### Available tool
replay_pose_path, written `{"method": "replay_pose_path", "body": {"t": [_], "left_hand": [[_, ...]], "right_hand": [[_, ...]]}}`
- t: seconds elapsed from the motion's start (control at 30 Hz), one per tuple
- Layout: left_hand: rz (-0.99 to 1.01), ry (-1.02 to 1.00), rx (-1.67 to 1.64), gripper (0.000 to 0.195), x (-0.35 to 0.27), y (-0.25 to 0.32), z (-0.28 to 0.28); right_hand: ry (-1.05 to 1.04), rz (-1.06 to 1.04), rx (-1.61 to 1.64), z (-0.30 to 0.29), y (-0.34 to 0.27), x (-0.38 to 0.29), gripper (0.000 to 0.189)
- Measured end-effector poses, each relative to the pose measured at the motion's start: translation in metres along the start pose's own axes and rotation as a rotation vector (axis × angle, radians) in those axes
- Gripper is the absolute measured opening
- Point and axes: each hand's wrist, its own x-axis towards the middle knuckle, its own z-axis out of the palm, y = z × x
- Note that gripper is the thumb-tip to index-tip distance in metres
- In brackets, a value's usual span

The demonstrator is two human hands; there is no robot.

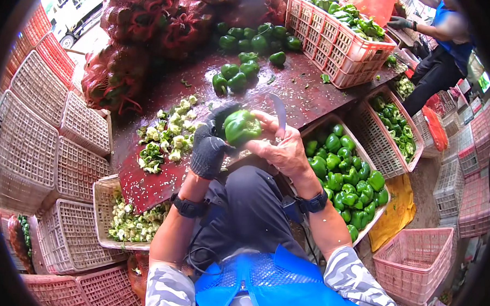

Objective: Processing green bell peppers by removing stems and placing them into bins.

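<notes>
My left hand (210, 147), in a dark knitted glove, grips a green bell pepper (241, 128) above the front edge of the red table (145, 189). The pepper's cut end, with pale seeds, faces right. My bare right hand (280, 148) holds a small curved knife (279, 109), its blade pointing up and away from me. The right fingertips also touch the pepper's right side. Left of my gloved hand lies a heap of cut pepper cores (176, 127) with pale seeds. Several whole green peppers (237, 76) sit beyond my hands.
A crate of green peppers (346, 178) stands at my right, another crate of cores (103, 212) at my left. Red mesh sacks (139, 33) and a pink crate (331, 46) occupy the table's far side. Stacked crates (28, 135) line the left. A co-worker (442, 51) stands far right.
</notes>
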Motion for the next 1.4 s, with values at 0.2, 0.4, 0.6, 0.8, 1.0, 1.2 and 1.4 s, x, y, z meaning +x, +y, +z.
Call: {"method": "replay_pose_path", "body": {"t": [0.2, 0.4, 0.6, 0.8, 1.0, 1.2, 1.4], "left_hand": [[0.095, 0.078, 0.184, 0.066, -0.014, 0.002, 0.022], [0.300, 0.219, 0.381, 0.023, -0.010, -0.028, -0.001], [0.263, 0.184, 0.591, 0.022, -0.009, -0.016, 0.000], [0.422, 0.195, 0.729, 0.047, -0.009, -0.030, 0.004], [0.287, 0.264, 0.478, 0.035, -0.014, -0.077, -0.005], [0.146, 0.451, 0.740, 0.037, -0.007, -0.098, -0.025], [0.199, 0.069, 0.361, 0.036, 0.001, -0.028, -0.015]], "right_hand": [[0.059, -0.127, -0.395, 0.017, -0.012, -0.014, 0.057], [0.102, -0.005, -0.324, 0.010, -0.003, -0.022, 0.055], [0.056, 0.085, -0.541, 0.029, -0.010, -0.027, 0.065], [0.060, -0.082, -0.708, 0.036, 0.018, -0.017, 0.057], [0.009, -0.099, -0.735, 0.029, 0.025, -0.035, 0.051], [-0.014, -0.124, -0.704, 0.023, 0.032, -0.046, 0.043], [0.059, -0.221, -0.711, -0.003, 0.011, -0.038, 0.041]]}}
